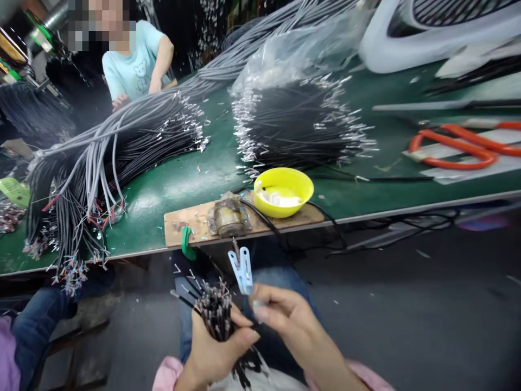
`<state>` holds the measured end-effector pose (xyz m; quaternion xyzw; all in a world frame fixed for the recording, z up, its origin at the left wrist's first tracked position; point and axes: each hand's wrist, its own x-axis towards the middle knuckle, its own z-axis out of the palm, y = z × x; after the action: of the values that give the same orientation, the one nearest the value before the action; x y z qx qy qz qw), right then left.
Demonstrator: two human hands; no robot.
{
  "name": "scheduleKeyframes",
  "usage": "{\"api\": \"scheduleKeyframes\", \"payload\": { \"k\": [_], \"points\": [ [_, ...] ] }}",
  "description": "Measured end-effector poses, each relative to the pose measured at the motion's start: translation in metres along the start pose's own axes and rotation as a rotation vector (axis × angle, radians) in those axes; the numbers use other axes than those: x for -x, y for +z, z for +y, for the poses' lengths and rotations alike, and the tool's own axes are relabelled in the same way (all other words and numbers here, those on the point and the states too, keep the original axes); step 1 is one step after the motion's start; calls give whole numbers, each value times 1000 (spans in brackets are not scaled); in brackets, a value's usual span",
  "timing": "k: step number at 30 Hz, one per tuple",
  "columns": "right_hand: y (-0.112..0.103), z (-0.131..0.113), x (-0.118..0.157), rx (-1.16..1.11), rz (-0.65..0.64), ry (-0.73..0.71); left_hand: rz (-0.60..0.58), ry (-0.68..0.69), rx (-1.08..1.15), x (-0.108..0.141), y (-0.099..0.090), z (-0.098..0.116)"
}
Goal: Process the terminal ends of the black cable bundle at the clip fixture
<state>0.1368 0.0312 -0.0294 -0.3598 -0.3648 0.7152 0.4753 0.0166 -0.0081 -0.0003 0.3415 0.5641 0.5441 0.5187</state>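
My left hand [215, 347] is wrapped round a thick bundle of short black cables [217, 312], their stripped ends pointing up. A few cables stick out at the bundle's left side. To its right, my right hand [293, 320] is closed, thumb and fingertips pinched together; what lies between them is too small to make out. Right above those fingertips is a light-blue clothespin [242, 271], fixed on the shaft of a small motor [230, 217]. The motor sits on a wooden board [183, 217] at the table's edge.
A yellow bowl [284, 190] with white stuff stands on the board beside a green clamp [187, 243]. Behind lie a pile of black cables [288, 119] and long grey cables [101, 136]. Orange-handled scissors [456, 146] lie right. A person [134, 65] sits across the green table [183, 179].
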Motion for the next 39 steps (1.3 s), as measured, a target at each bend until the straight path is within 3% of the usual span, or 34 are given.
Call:
{"api": "scheduleKeyframes", "payload": {
  "k": [3, 9, 11, 14, 16, 19, 21, 26, 30, 35, 39],
  "points": [
    [-5, -1, 1, 159, 151, -158, 5, -71, -15, 0, -7, -6],
    [3, 1, 14, 257, 64, -426, -52, -148, -46, -1, -11, -7],
    [3, 3, 16, 202, 26, -355, -89, -131, -66, -1, -10, -3],
    [-1, 4, 11, 44, -61, -97, -62, -72, -78, 0, -10, 0],
    [-4, 1, 1, 16, -10, -10, -20, -15, -88, 0, -11, -2],
    [-2, -10, -18, 62, 74, -65, -8, 60, -101, -1, -13, -5],
    [4, -18, -30, 66, 43, -83, -17, 112, -115, -4, -13, -3],
    [22, -29, -41, -113, -7, 54, 55, 244, -140, -9, -4, 12],
    [24, -30, -42, -232, -18, 89, 86, 203, -107, -12, 4, 18],
    [21, -23, -40, -306, -86, 95, 38, 165, -55, -16, 11, 18],
    [17, -11, -39, -382, -125, 183, 20, 169, -66, -16, 10, 14]
  ]
}}
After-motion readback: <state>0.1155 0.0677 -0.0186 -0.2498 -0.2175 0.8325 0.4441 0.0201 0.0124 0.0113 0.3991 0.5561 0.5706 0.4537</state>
